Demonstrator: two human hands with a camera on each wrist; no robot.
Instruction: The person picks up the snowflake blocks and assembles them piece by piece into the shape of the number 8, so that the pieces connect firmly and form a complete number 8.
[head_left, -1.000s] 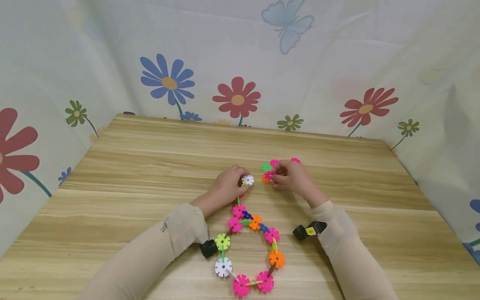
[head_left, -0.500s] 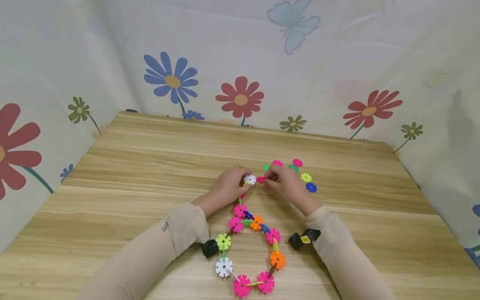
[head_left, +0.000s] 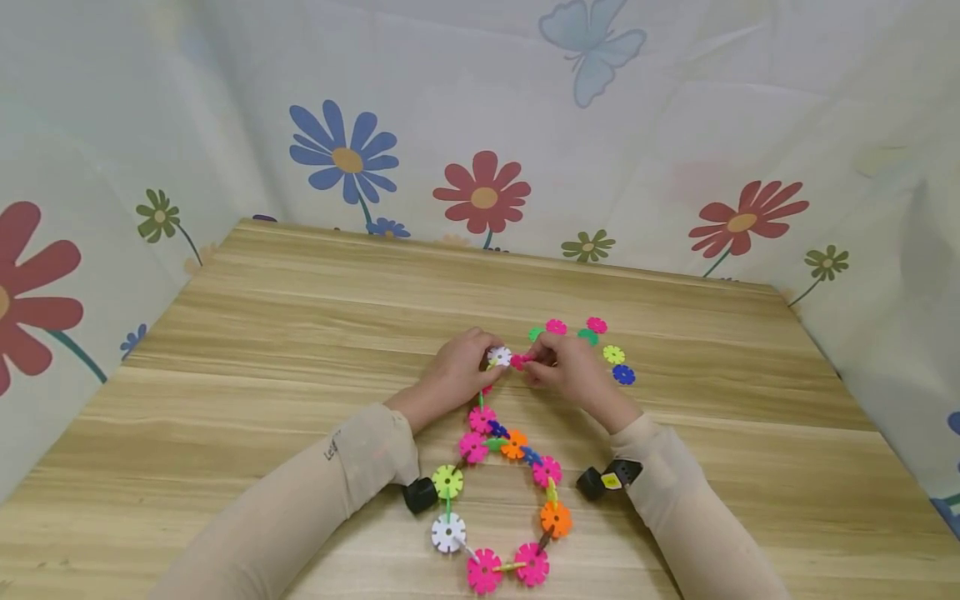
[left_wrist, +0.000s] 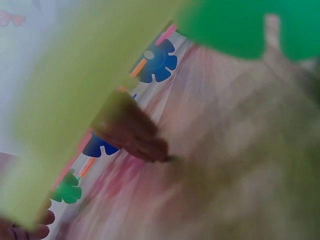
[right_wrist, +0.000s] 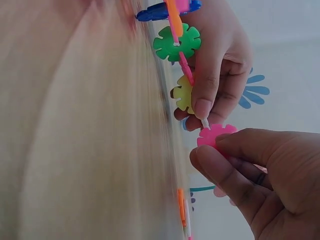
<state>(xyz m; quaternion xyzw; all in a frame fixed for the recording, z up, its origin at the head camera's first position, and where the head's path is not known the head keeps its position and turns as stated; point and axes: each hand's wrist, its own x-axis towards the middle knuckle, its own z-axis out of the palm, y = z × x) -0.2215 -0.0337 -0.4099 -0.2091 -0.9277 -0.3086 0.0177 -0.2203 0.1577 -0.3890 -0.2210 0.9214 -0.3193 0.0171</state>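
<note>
In the head view my left hand [head_left: 453, 371] holds the far end of a chain of notched interlocking discs, with its thumb and fingers on the white disc [head_left: 499, 357]. My right hand [head_left: 573, 367] pinches a pink disc [head_left: 519, 361] between thumb and fingers. From the right wrist, the pink disc [right_wrist: 215, 132] meets the edge-on white disc [right_wrist: 205, 122]; how deep their slots sit cannot be told. A yellow disc [right_wrist: 183, 93] and a green disc [right_wrist: 177, 43] follow along the chain. The left wrist view is mostly blurred, with a large green disc [left_wrist: 225, 25] up close.
The chain's nearer part forms a closed ring on the wooden table [head_left: 300, 292], including an orange disc [head_left: 556, 519]. Beyond my right hand lie several loose discs, among them a yellow one [head_left: 613, 355] and a blue one [head_left: 623, 374]. A flower-print cloth [head_left: 420, 100] stands behind.
My right hand has taken the pink disc from the loose ones and moved left, bringing it against the white disc. My left hand has stayed nearly in place.
</note>
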